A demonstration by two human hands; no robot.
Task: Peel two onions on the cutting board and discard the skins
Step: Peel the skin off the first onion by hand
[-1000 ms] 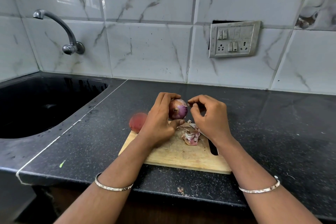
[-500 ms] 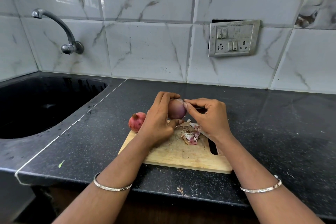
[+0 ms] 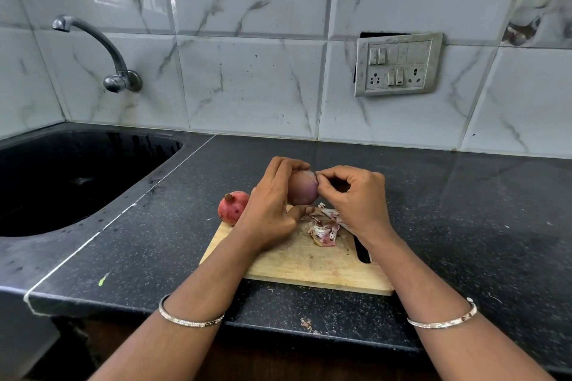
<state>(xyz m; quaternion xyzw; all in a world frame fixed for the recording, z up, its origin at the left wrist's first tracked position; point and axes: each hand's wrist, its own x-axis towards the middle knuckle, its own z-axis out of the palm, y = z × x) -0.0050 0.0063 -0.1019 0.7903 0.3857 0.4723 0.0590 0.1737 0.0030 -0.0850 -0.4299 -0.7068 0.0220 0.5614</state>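
Gripping the onion (image 3: 301, 192) just above the cutting board's (image 3: 309, 269) far edge, L hand (image 3: 272, 210) curls round it; R hand (image 3: 356, 198) pinches its right end w/ thumb & fingertips. Skins (image 3: 323, 230) lie piled mid-board, knife handle (image 3: 362, 252) just right of them. Unpeeled onion (image 3: 232, 207) sits at the board's far-left corner.

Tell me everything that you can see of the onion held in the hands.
The onion is round, smooth and pale purple; it looks mostly peeled. It is held above the board, not touching it. The left hand grips it from the left, wrapped over its top and under its bottom. The right hand pinches it at its upper right edge.
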